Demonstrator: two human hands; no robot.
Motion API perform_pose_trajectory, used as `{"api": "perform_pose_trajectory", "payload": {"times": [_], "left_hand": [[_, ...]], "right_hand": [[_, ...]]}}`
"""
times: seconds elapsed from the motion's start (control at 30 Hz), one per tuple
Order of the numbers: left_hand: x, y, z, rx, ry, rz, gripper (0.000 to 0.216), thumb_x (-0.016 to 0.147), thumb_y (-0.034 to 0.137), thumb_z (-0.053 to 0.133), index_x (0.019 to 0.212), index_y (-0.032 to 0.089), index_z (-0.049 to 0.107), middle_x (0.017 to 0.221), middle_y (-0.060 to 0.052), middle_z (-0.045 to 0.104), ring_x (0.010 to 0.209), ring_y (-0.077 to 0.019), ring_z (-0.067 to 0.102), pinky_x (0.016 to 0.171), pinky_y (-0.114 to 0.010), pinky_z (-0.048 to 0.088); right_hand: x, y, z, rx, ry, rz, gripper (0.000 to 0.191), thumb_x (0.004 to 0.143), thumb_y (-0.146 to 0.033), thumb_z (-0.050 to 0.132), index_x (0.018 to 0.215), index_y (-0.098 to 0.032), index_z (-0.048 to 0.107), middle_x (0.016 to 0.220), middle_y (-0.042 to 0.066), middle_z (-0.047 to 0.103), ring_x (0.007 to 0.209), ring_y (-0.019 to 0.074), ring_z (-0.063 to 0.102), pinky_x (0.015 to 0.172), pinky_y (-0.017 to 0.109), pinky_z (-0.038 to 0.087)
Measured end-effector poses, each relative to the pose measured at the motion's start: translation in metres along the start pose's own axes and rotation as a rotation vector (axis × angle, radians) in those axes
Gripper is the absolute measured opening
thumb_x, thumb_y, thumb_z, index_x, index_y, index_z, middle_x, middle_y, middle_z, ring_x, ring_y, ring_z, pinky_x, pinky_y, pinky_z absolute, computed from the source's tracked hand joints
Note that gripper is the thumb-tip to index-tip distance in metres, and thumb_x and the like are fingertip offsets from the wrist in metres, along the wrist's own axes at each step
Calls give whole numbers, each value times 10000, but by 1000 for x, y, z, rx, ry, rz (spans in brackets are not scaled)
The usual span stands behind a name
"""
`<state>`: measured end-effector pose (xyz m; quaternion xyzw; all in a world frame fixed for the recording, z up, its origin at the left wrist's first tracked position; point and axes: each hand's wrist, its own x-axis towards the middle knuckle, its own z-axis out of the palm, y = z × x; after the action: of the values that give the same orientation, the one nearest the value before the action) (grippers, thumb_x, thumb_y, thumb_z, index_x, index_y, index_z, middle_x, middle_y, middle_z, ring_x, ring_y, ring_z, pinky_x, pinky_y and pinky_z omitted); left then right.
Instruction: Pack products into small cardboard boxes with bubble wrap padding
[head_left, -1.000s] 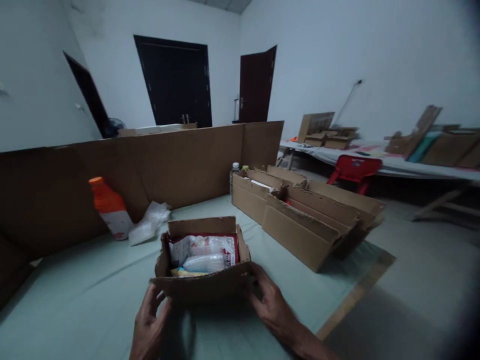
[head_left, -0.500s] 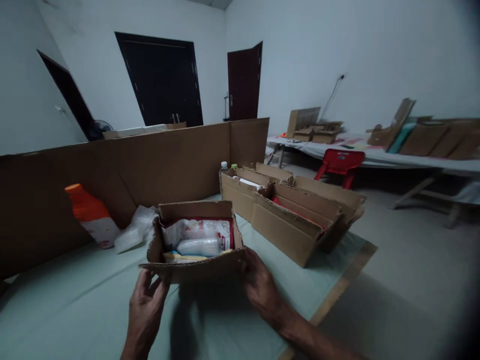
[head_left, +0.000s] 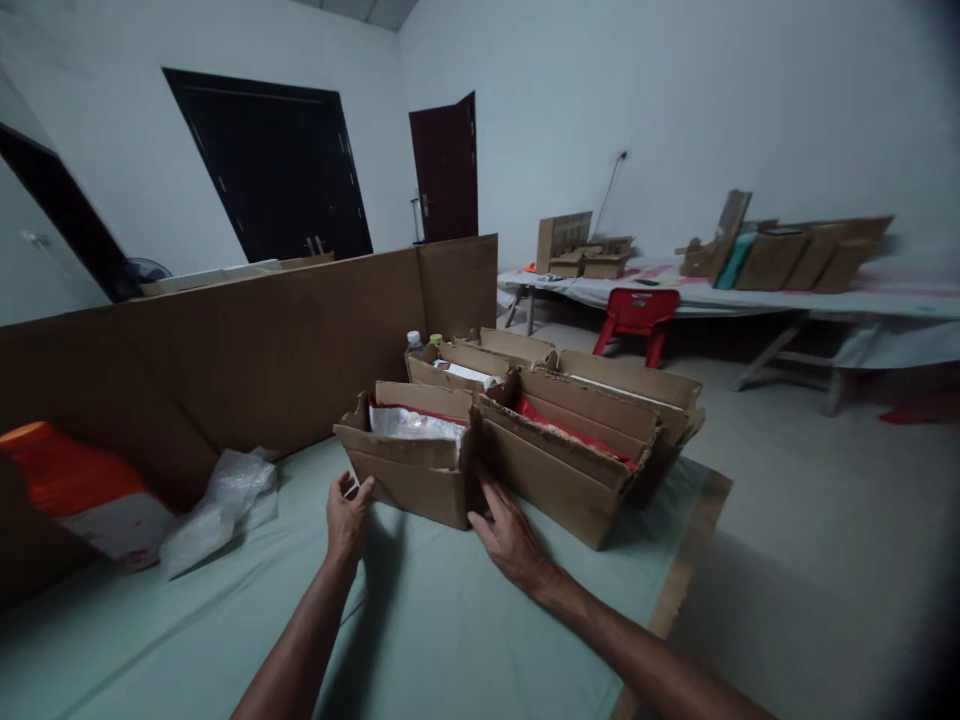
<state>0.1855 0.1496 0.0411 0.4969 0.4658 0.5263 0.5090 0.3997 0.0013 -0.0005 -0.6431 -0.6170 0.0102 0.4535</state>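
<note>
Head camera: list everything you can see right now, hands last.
small cardboard box: one, brown, on the mat, beside the larger boxes
plastic-wrapped packets: several, white and red, inside it
larger cardboard boxes: at least two, brown, to its right
capped bottles: two, pale caps, behind the boxes
orange bottle: one, orange with white label, far left
plastic bag: one, clear, beside the orange bottle
cardboard partition: one, brown, along the mat's far side
mat: one, pale green, under the boxes
chair: one, red, by the far table
far table: one, pale cover, carrying cardboard pieces
doors: at least two, dark, far walls
left hand: one, bare, fingertips on the small box's near left corner
right hand: one, bare, open at its near right corner
</note>
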Motion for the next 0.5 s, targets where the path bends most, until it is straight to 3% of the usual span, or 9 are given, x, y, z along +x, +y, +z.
{"api": "perform_pose_trajectory", "payload": {"times": [0.17,0.37,0.5], "left_hand": [[-5,-35,37,-28,-5,-73,525,753,458,714,1150,169,528,1210,-172,609,1022,-248,662,786,-400,585],[-2,-46,68,-40,-130,13,549,782,470,686,1234,201,530,1310,-154,611,1200,-256,609,984,-427,526],[-10,-55,67,32,-254,117,589,787,432,636,1308,179,527,1374,-150,597,1283,-263,562,1096,-428,440]], "right_hand": [[-11,10,5,-21,-190,110,656,873,-215,515,1513,-147,391,1512,156,476,1402,282,444,1176,491,375],[7,3,-1,-71,-328,236,805,814,-243,560,1563,-134,284,1600,153,337,1470,312,324,1190,531,304],[10,0,-4,-134,-389,248,803,828,-254,545,1571,-139,263,1612,145,315,1482,287,301,1188,493,291]]}}
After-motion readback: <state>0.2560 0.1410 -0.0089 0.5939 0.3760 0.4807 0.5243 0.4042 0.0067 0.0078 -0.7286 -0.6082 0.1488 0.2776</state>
